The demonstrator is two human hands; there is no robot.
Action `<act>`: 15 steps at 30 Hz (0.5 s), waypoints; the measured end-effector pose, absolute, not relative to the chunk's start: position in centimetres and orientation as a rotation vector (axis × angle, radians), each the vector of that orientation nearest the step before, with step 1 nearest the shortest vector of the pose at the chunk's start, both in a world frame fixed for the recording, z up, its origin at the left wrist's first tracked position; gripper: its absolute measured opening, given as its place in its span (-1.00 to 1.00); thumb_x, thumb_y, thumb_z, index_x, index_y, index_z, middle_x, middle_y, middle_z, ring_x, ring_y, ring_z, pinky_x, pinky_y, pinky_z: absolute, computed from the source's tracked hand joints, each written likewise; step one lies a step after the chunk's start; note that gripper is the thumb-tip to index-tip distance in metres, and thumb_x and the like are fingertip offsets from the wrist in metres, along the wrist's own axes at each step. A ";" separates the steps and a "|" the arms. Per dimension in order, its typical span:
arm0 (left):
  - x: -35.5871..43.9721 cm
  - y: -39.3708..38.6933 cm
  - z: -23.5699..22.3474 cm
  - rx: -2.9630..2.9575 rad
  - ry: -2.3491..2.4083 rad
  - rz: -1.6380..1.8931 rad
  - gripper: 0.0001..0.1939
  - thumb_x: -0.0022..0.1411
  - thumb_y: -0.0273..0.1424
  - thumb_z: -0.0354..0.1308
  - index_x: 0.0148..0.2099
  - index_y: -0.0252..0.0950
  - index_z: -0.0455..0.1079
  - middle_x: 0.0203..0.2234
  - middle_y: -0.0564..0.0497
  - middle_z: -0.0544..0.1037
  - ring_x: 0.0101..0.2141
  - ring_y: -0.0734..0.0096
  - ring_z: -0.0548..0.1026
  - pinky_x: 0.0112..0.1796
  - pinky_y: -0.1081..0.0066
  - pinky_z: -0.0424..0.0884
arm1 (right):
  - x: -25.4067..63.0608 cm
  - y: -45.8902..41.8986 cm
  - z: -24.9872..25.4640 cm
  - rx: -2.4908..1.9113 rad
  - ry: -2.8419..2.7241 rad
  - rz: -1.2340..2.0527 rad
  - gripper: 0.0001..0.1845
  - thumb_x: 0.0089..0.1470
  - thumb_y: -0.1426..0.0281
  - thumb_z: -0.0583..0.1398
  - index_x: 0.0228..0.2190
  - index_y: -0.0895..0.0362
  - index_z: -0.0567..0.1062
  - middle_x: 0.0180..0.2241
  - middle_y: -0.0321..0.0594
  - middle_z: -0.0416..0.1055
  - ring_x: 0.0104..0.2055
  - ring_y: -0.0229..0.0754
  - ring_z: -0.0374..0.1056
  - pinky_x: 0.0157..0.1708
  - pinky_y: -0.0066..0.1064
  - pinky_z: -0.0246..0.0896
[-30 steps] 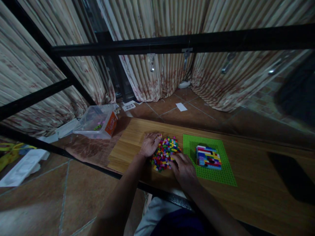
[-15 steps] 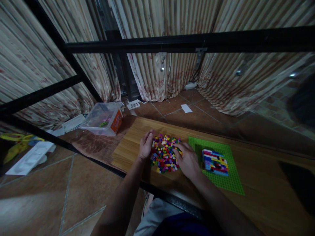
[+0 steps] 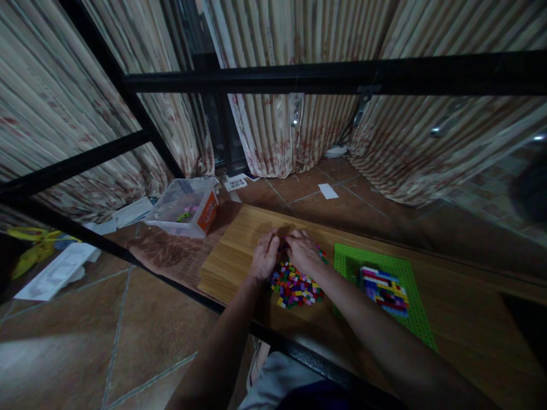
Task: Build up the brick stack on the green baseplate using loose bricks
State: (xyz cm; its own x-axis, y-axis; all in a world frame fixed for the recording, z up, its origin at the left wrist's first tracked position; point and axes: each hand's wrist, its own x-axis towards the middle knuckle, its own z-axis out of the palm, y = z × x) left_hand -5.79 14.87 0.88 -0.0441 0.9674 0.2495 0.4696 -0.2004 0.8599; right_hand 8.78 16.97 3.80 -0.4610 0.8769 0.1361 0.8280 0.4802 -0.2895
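Note:
A heap of small coloured bricks (image 3: 296, 286) lies on the wooden table (image 3: 239, 239). My left hand (image 3: 265, 256) rests at the heap's left edge, fingers stretched flat and together. My right hand (image 3: 301, 250) lies over the far part of the heap, fingers curled down into the bricks beside my left hand. Whether it grips a brick is hidden. To the right, a green baseplate (image 3: 350, 259) carries a low block of stacked multicoloured bricks (image 3: 384, 289).
A clear plastic box with an orange label (image 3: 186, 208) sits on a brown mat left of the table. Black metal bars (image 3: 299, 77) cross in front of striped curtains. White papers and a yellow object lie on the tiled floor at left.
My right hand has moved from the heap's right side up and left to the far edge, close to my left hand. The view has shifted slightly.

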 end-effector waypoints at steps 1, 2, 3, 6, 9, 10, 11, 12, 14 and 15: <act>-5.7 14.9 1.1 1.749 1.534 1.155 -0.52 0.41 -0.15 -0.19 0.18 -0.26 0.31 0.12 -0.10 0.43 0.16 0.26 0.33 0.21 0.21 0.18 | 8.7 16.9 4.0 -1.472 -2.465 0.272 -0.75 0.08 0.55 0.09 -0.25 0.16 0.53 -0.21 -0.04 0.42 -0.06 -0.01 0.25 0.01 -0.21 0.15; -5.6 14.9 1.2 1.798 1.539 1.115 -0.51 0.41 -0.15 -0.20 0.20 -0.27 0.30 0.12 -0.11 0.42 0.17 0.26 0.32 0.21 0.19 0.17 | 8.7 16.8 4.1 -1.488 -2.456 0.275 -0.76 0.09 0.54 0.08 -0.26 0.17 0.52 -0.20 -0.04 0.42 -0.05 -0.01 0.25 0.01 -0.22 0.14; -5.6 14.9 1.3 1.843 1.539 1.083 -0.50 0.41 -0.15 -0.22 0.21 -0.27 0.28 0.13 -0.12 0.42 0.17 0.25 0.31 0.22 0.17 0.16 | 8.7 16.6 4.4 -1.499 -2.438 0.272 -0.77 0.10 0.54 0.07 -0.27 0.18 0.51 -0.20 -0.03 0.42 -0.05 -0.02 0.25 0.02 -0.23 0.13; -5.3 15.2 1.5 1.960 1.526 1.006 -0.47 0.41 -0.14 -0.25 0.23 -0.28 0.25 0.15 -0.13 0.39 0.18 0.25 0.29 0.22 0.15 0.14 | 8.9 15.6 5.0 -1.499 -2.348 0.255 -0.79 0.14 0.54 0.05 -0.26 0.18 0.48 -0.19 -0.04 0.44 -0.07 -0.04 0.28 0.04 -0.24 0.11; -5.0 15.5 1.6 2.051 1.533 0.924 -0.46 0.40 -0.11 -0.23 0.23 -0.27 0.26 0.15 -0.13 0.39 0.18 0.23 0.28 0.21 0.15 0.13 | 9.7 13.7 5.5 -1.484 -2.196 0.315 -0.82 0.20 0.50 0.05 -0.25 0.14 0.44 -0.22 -0.10 0.47 -0.12 -0.08 0.34 -0.03 -0.28 0.15; -5.0 15.5 1.6 2.073 1.538 0.899 -0.47 0.40 -0.11 -0.22 0.23 -0.25 0.27 0.15 -0.12 0.40 0.18 0.22 0.29 0.20 0.15 0.14 | 10.2 12.9 5.5 -1.484 -2.130 0.351 -0.82 0.23 0.48 0.04 -0.26 0.12 0.44 -0.25 -0.14 0.48 -0.16 -0.11 0.36 -0.07 -0.31 0.17; -4.9 15.6 1.6 2.088 1.541 0.874 -0.47 0.40 -0.10 -0.22 0.21 -0.24 0.28 0.13 -0.11 0.41 0.17 0.21 0.30 0.19 0.14 0.15 | 10.6 12.1 5.5 -1.480 -2.067 0.391 -0.81 0.25 0.47 0.02 -0.28 0.10 0.43 -0.28 -0.18 0.48 -0.20 -0.15 0.38 -0.12 -0.35 0.18; -4.9 15.6 1.7 2.099 1.542 0.856 -0.48 0.40 -0.10 -0.23 0.20 -0.21 0.30 0.11 -0.10 0.44 0.15 0.21 0.32 0.18 0.13 0.16 | 11.2 11.2 5.4 -1.482 -2.015 0.419 -0.80 0.26 0.46 0.01 -0.30 0.09 0.43 -0.30 -0.21 0.48 -0.22 -0.17 0.38 -0.15 -0.37 0.19; -5.0 15.5 1.8 2.117 1.535 0.829 -0.50 0.40 -0.11 -0.23 0.17 -0.17 0.34 0.08 -0.07 0.47 0.13 0.21 0.34 0.17 0.12 0.17 | 12.2 9.5 5.0 -1.514 -1.944 0.443 -0.79 0.26 0.46 0.02 -0.33 0.08 0.43 -0.33 -0.23 0.48 -0.25 -0.19 0.40 -0.18 -0.39 0.21; -5.1 15.5 1.8 2.117 1.535 0.835 -0.51 0.40 -0.11 -0.23 0.16 -0.17 0.35 0.06 -0.07 0.48 0.11 0.20 0.35 0.16 0.12 0.18 | 12.8 8.7 4.7 -1.536 -1.920 0.448 -0.79 0.25 0.47 0.02 -0.33 0.08 0.44 -0.34 -0.23 0.49 -0.26 -0.19 0.41 -0.20 -0.40 0.23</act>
